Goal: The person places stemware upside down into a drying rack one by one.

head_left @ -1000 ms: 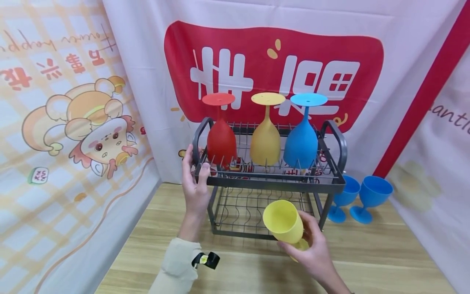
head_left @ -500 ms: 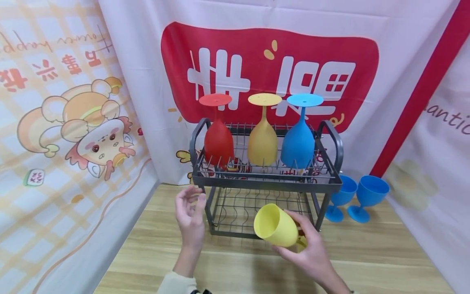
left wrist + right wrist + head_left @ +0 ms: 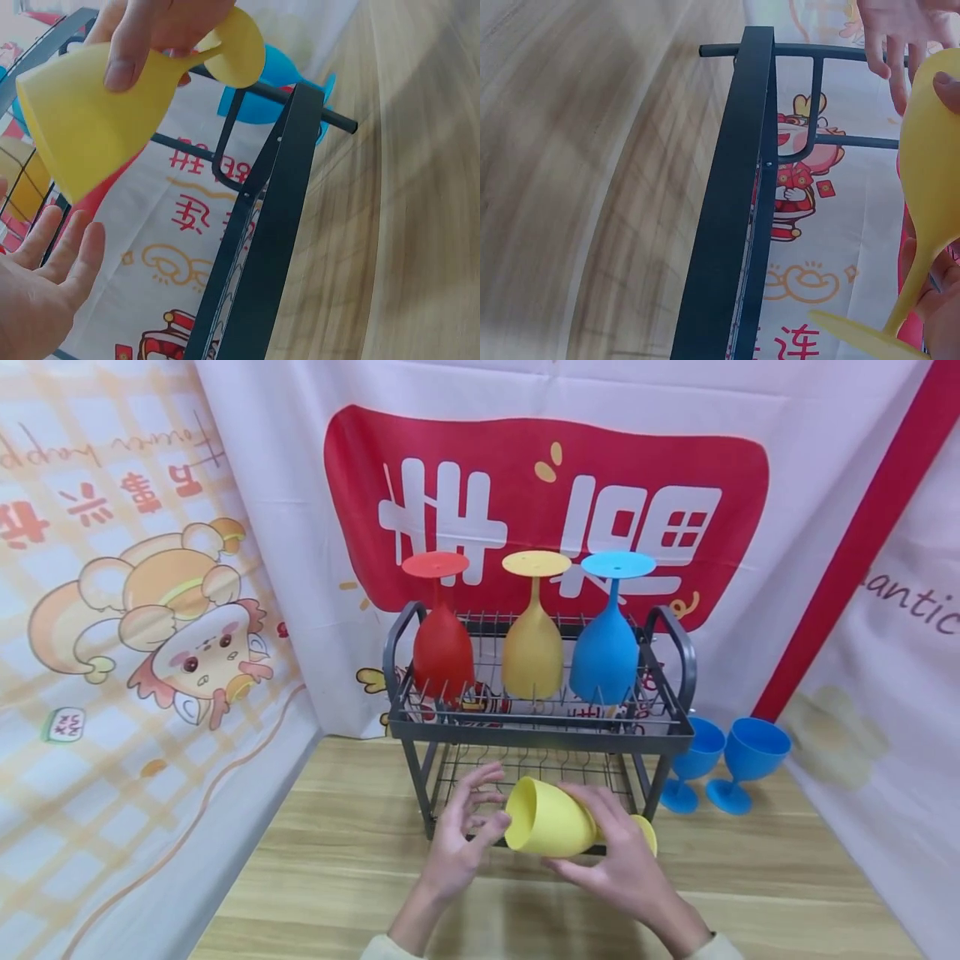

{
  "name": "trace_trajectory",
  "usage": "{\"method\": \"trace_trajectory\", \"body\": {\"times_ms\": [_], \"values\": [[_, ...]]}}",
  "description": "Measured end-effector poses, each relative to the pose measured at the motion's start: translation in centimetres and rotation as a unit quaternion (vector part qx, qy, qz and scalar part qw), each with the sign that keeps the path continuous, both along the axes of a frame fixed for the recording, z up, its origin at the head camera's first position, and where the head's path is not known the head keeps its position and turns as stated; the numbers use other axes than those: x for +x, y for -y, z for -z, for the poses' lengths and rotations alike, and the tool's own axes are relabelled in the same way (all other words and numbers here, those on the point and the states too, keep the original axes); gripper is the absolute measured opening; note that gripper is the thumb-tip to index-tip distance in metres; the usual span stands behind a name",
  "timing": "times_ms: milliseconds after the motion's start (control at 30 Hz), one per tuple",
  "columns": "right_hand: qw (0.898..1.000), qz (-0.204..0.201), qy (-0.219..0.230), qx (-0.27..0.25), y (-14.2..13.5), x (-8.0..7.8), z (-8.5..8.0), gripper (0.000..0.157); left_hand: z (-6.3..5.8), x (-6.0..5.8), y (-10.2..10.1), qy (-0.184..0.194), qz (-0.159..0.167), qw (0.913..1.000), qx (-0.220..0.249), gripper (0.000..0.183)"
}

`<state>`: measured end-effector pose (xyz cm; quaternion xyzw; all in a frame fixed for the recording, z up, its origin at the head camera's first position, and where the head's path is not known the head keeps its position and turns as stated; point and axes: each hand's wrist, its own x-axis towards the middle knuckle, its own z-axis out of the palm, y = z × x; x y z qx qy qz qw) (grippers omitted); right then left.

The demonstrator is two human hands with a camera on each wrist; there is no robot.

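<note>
My right hand [image 3: 618, 860] grips a yellow plastic goblet [image 3: 558, 820] by its bowl, in front of a dark two-tier dish rack [image 3: 540, 738]. The goblet lies tilted on its side, its mouth toward the left and its foot to the right. Close by the rim is my left hand [image 3: 459, 843], fingers spread and relaxed, holding nothing. In the left wrist view, the left fingers [image 3: 82, 262] sit just below the goblet's mouth. On the rack's upper tier, a red goblet [image 3: 442, 652], a dull yellow goblet [image 3: 532, 656] and a blue goblet [image 3: 604, 656] stand upside down.
Two blue goblets [image 3: 756, 752] stand upright on the wooden table [image 3: 337, 827], right of the rack. The lower wire tier [image 3: 517, 768] is behind the hands. Printed cloths [image 3: 285, 527] hang at the back and both sides.
My left hand has let go of the rack's left end and come down and right to the goblet's rim. The right hand has tipped the yellow goblet from nearly upright to sideways.
</note>
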<state>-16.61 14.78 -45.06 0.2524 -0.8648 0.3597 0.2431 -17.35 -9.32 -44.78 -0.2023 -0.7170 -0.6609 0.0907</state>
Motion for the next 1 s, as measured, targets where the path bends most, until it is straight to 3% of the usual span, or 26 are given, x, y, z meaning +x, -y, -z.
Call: {"method": "trace_trajectory", "body": {"times_ms": [200, 533, 767, 900, 1000], "values": [[1.000, 0.000, -0.006, 0.019, 0.2, 0.0, 0.2, 0.098, 0.0, 0.1, -0.5, -0.006, 0.027, 0.9994, -0.018, 0.071], [0.999, -0.002, -0.002, 0.034, 0.5, 0.3, -0.2, 0.097, -0.1, 0.5, -0.9, 0.017, 0.018, 0.9989, -0.041, 0.080], [0.998, 0.011, 0.001, 0.059, 0.6, 0.6, -0.3, 0.099, -0.2, 0.6, -0.8, 0.010, 0.014, 0.9964, -0.084, 0.070], [0.997, 0.029, -0.047, 0.056, 0.8, 0.9, 0.0, 0.100, 0.2, 0.6, -0.8, -0.002, 0.011, 0.9976, -0.069, 0.066], [0.993, 0.032, -0.113, 0.006, 1.0, 1.2, 0.6, 0.092, 0.4, 0.7, -0.8, 0.005, -0.004, 0.9987, -0.050, 0.067]]}}
